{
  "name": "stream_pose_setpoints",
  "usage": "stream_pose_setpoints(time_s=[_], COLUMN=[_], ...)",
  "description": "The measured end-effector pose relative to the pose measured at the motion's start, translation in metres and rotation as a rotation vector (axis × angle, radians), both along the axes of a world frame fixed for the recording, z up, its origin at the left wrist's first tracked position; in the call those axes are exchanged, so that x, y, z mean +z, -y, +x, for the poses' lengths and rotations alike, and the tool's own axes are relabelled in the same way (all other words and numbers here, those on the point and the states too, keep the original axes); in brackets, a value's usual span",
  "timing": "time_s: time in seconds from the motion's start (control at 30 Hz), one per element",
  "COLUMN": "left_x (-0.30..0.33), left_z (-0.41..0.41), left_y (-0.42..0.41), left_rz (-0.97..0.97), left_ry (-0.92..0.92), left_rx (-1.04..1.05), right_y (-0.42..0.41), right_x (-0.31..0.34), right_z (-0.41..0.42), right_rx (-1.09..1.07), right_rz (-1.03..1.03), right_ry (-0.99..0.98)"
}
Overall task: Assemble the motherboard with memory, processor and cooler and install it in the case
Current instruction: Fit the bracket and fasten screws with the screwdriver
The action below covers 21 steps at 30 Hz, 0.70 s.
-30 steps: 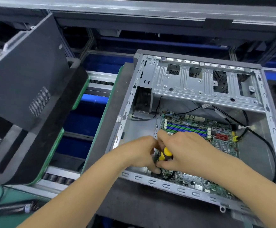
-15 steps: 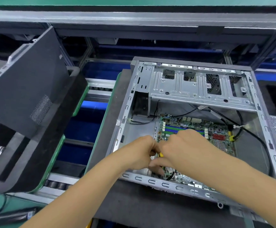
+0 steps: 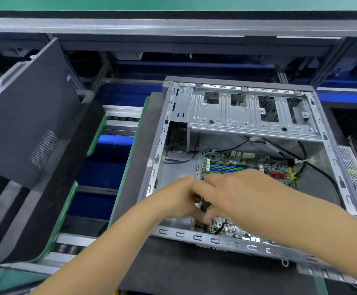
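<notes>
The dark grey mat (image 3: 173,271) carries the open case (image 3: 333,167), which lies on its side under both hands' fingers (image 3: 207,218). Left of the fingers, a green-edged pallet (image 3: 66,211) carries a black cover panel (image 3: 24,116) (tilted, propped up).

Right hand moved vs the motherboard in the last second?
No. Right hand still sits just below the memory slots, by the case near rail; camera shifted.

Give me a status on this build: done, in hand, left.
Done: the motherboard lies inside the open case. In hand: both hands, left hand and right hand, meet over its near-left corner around a yellow-handled tool, barely visible. Left: memory slots look empty; the hands hide any processor or cooler.
</notes>
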<state>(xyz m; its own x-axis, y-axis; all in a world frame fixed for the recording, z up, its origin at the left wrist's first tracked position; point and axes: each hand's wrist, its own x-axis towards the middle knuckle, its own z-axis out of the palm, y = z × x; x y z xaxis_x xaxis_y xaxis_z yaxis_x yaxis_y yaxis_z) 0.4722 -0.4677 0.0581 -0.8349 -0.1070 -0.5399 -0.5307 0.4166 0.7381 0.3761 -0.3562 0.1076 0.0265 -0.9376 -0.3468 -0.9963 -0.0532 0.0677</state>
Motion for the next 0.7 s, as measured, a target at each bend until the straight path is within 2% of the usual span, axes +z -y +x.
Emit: stream_pose_setpoints(time_s=[0.07, 0.27, 0.4, 0.6, 0.7], left_x=[0.000, -0.004, -0.005, -0.001, -0.001], left_z=[-0.001, 0.002, 0.005, 0.009, 0.009], left_y=[0.001, 0.002, 0.000, -0.002, -0.005], left_rz=[0.037, -0.020, -0.066, -0.003, 0.020], left_ry=[0.004, -0.009, 0.013, -0.055, -0.071], left_rx=[-0.030, -0.003, -0.010, 0.052, 0.058], right_y=[-0.002, -0.002, -0.004, 0.003, -0.001], right_x=[0.003, 0.001, 0.002, -0.010, -0.009], right_z=[-0.003, 0.001, 0.002, 0.006, 0.008], right_rx=[0.033, 0.030, 0.060, -0.039, -0.080], right_rz=[0.037, -0.012, 0.032, -0.047, -0.055], right_ry=[0.081, 0.064, 0.100, -0.085, -0.077])
